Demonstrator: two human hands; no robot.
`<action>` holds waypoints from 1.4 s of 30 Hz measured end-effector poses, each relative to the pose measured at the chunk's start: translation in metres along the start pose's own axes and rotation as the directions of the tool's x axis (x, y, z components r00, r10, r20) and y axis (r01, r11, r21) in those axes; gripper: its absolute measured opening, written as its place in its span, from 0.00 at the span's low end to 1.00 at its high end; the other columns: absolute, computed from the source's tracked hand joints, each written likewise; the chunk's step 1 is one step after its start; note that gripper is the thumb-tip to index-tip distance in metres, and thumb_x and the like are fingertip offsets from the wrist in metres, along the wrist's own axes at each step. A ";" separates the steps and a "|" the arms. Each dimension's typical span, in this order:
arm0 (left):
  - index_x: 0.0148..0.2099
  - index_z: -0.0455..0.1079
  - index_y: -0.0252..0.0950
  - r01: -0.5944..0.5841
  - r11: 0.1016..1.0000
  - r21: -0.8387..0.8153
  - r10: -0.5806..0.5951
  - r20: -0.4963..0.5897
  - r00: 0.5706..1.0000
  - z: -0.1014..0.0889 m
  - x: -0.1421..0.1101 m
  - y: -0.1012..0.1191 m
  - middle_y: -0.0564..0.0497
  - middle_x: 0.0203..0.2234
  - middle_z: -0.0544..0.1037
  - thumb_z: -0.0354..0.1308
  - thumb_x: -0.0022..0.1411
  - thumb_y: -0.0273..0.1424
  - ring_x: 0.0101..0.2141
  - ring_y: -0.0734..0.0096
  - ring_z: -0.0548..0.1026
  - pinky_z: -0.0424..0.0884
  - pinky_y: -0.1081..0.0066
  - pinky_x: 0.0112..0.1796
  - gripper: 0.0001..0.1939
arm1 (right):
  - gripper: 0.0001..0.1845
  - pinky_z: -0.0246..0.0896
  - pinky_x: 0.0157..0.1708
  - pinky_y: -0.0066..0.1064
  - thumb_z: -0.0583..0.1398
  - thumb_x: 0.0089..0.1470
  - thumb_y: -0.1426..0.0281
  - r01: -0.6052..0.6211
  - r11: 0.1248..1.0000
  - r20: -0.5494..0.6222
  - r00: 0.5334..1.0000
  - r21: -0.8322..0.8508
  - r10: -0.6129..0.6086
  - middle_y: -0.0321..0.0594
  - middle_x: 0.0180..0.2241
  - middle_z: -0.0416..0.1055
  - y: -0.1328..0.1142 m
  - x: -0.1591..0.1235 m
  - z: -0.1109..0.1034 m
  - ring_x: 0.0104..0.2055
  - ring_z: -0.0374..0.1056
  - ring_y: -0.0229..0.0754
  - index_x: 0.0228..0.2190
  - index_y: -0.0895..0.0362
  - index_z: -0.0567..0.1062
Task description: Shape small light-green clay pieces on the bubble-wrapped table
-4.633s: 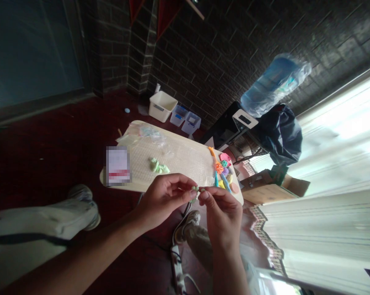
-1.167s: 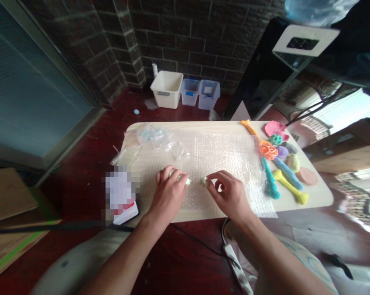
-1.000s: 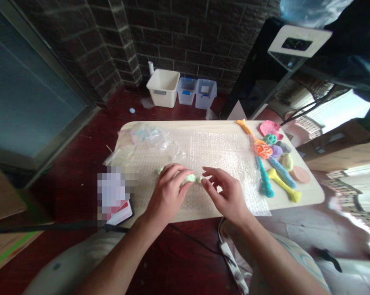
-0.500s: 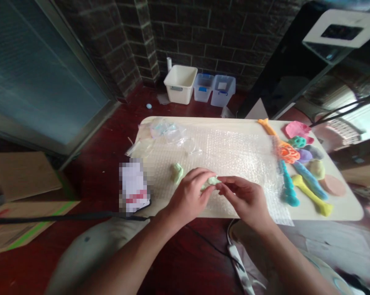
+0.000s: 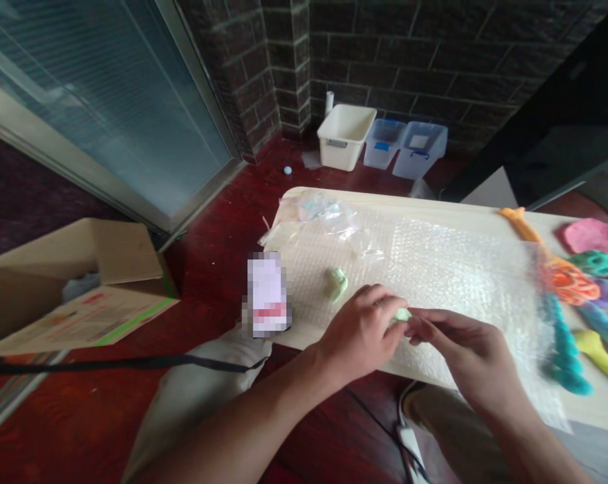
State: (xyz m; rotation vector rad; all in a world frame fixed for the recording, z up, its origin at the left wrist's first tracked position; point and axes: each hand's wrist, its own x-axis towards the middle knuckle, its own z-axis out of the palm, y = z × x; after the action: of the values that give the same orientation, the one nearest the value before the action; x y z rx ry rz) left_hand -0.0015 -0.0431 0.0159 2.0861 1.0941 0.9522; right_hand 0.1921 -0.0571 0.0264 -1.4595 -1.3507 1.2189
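Observation:
My left hand [image 5: 362, 331] and my right hand [image 5: 458, 349] meet over the near edge of a low pale table [image 5: 304, 336]. Both pinch one small lump of light green clay [image 5: 401, 314] between their fingertips. The lump is mostly hidden by the fingers. A second light green clay lump [image 5: 335, 283] lies loose on the bubble wrap sheet [image 5: 445, 269], to the left of my left hand.
Colourful clay shapes and tools [image 5: 571, 282] line the table's right side. Crumpled clear plastic [image 5: 319, 212] lies at the far left corner, a phone-like card [image 5: 266, 294] at the left edge. On the floor: a cardboard box [image 5: 66, 282], a white bin [image 5: 345, 136], two clear tubs [image 5: 420, 148].
My hands came down to the bubble wrap, gathered green clay, left one lump behind and now pinch another together. The camera has swung left.

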 end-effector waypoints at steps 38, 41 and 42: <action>0.51 0.76 0.33 0.035 0.995 -0.090 -0.030 0.058 0.998 0.000 -0.011 -0.003 0.45 0.44 0.80 0.64 0.70 0.29 0.46 0.64 0.80 0.78 0.63 0.50 0.09 | 0.15 0.79 0.28 0.33 0.76 0.47 0.59 -0.181 0.969 0.118 0.980 0.171 0.162 0.47 0.27 0.84 0.012 -0.004 -0.006 0.26 0.79 0.45 0.31 0.57 0.87; 0.51 0.75 0.34 0.039 0.994 -0.104 -0.033 0.064 0.997 0.000 -0.011 -0.002 0.45 0.43 0.80 0.63 0.71 0.30 0.46 0.63 0.80 0.78 0.63 0.50 0.09 | 0.14 0.78 0.28 0.31 0.76 0.48 0.60 -0.171 0.962 0.118 0.982 0.212 0.149 0.46 0.27 0.83 0.012 -0.004 -0.005 0.25 0.79 0.44 0.31 0.57 0.86; 0.51 0.75 0.33 0.039 0.994 -0.106 -0.032 0.068 0.997 0.000 -0.010 -0.001 0.44 0.43 0.80 0.62 0.71 0.30 0.46 0.63 0.80 0.77 0.63 0.50 0.09 | 0.13 0.78 0.28 0.31 0.76 0.49 0.60 -0.167 0.962 0.120 0.982 0.218 0.143 0.46 0.27 0.84 0.012 -0.005 -0.005 0.26 0.79 0.43 0.31 0.57 0.87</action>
State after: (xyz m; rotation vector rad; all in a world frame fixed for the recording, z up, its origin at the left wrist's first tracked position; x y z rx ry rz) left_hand -0.0064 -0.0511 0.0117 1.9905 1.0209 0.8986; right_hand 0.1998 -0.0628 0.0164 -1.3745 -1.1362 1.5162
